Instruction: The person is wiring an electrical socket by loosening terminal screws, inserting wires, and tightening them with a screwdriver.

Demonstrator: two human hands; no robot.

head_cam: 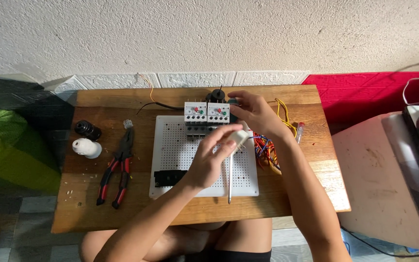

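We saw the left hand (208, 162) pinching a small white plastic block (239, 138) above the perforated white board (180, 150); the right hand (253, 112) curled on a dark knob (233, 103) beside the boxy grey relays (206, 115) at the board's far edge on the wooden bench (93, 204).

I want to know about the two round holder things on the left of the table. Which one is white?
The white lamp holder is the one nearer the person, lying beside the pliers. The other one, just behind it toward the wall, is black.
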